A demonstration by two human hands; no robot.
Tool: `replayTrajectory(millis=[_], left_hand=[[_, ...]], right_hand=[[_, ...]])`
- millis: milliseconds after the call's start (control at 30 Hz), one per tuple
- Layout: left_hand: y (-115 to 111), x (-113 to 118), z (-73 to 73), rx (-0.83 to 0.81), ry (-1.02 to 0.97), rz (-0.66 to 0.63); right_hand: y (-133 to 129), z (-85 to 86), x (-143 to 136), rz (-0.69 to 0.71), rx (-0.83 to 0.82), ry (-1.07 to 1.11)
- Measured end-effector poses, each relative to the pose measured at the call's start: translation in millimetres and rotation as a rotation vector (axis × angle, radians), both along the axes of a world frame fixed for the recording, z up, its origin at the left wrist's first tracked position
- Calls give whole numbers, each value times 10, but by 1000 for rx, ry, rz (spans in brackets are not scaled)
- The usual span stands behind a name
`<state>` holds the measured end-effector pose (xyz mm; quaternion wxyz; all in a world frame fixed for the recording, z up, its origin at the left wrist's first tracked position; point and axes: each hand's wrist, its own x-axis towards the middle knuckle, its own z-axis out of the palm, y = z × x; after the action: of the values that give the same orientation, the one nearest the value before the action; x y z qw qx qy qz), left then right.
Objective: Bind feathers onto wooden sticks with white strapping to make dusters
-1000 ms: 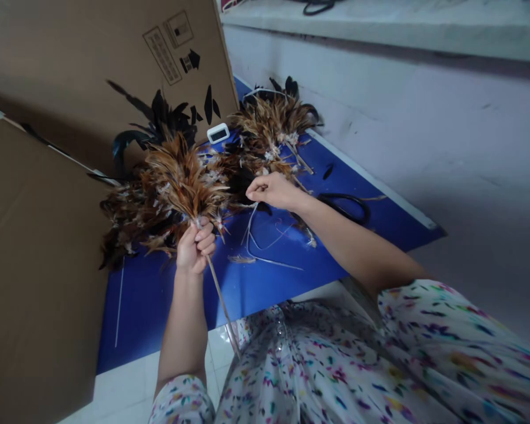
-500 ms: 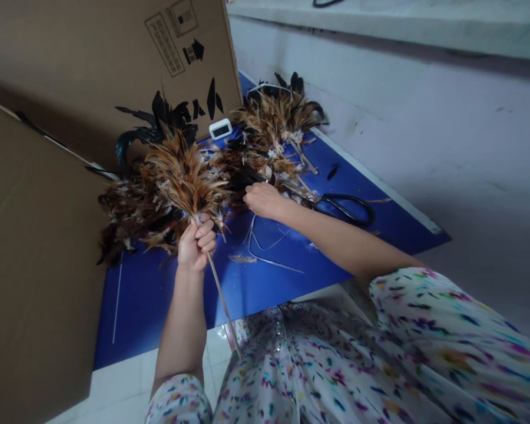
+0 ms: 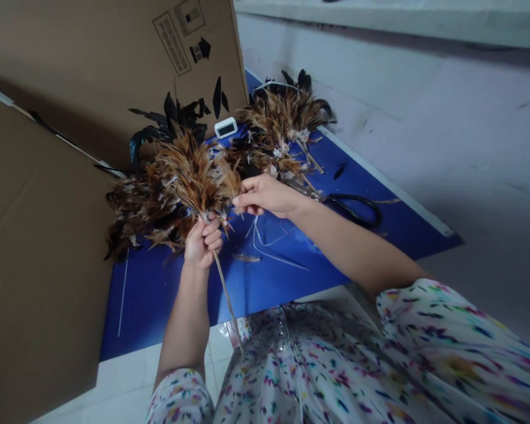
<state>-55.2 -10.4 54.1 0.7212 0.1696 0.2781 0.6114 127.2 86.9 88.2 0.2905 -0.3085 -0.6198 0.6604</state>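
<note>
My left hand (image 3: 203,240) is wrapped round a feather duster (image 3: 189,174) at the base of its brown feathers. Its thin stick (image 3: 224,288) slants down toward my clothes. To the right of the duster, my right hand (image 3: 265,197) pinches a tuft of light brown feathers (image 3: 229,179) between thumb and fingers. Loose brown and dark feathers (image 3: 141,203) lie heaped behind and left of my left hand. Beyond my right wrist lie black-handled scissors (image 3: 355,209), their blades partly hidden by feathers and my arm.
Large cardboard boxes (image 3: 39,247) stand at the left and back of the blue table (image 3: 159,300). A small white device (image 3: 225,128) sits near the back box. Another feather bundle (image 3: 287,115) lies by the wall. Thin pale strips (image 3: 282,259) lie near the front.
My right hand has come out of the feather pile and moved left toward the duster, now with a feather tuft in its fingers. My left hand keeps its hold; the whole view has shifted slightly.
</note>
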Motion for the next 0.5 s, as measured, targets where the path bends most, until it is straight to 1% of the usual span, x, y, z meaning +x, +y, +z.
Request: replayTrajectory(millis=[67,133,300,400,500], left_hand=[[6,22,-1,-7,62,10],[10,50,-2,-10,141,29],[14,105,-20,20,326,76],[15,115,-40,61,398,77],[10,121,-53,100,453,75]], right_hand=[[-60,1,-56,38,-75,25],[-110,-2,-115,46,-122,27],[-190,1,-249,-1,-192,-9],[-219,18,-299,-17,-230,-23],[-231,29,-326,-34,-225,-32]])
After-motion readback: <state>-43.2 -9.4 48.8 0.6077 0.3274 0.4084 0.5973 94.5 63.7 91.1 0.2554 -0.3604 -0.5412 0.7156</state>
